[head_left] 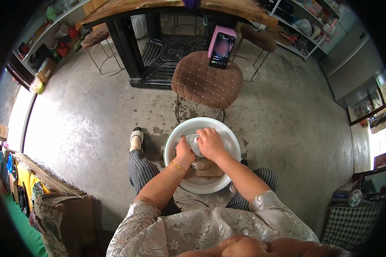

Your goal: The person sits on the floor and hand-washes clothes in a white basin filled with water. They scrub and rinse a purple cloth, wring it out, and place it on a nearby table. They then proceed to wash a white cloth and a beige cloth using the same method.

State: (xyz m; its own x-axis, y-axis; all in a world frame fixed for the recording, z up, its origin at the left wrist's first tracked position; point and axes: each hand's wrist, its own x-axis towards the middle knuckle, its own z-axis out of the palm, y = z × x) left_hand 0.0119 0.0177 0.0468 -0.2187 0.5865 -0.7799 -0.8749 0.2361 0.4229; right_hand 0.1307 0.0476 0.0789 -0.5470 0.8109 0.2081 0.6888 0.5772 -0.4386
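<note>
Between my legs stands a round white basin (234,144) holding some water and wet cloth. My left hand (184,151) grips one side of a pale grey-white wet cloth (194,148), thumb uppermost. Over the other side of that cloth lies my right hand (209,143), fingers curled down onto it. The two hands are close together above the basin's middle. A light brown cloth (208,168) lies lower in the basin, partly under my forearms. My palms and the cloth beneath them are hidden.
A brown quilted stool (206,80) stands just beyond the basin, with a phone (223,51) propped on it against a pink box (215,33). Behind is a wooden table (135,8) on black legs. Wet spots mark the concrete floor (115,106). A folded cardboard box (72,218) sits at lower left.
</note>
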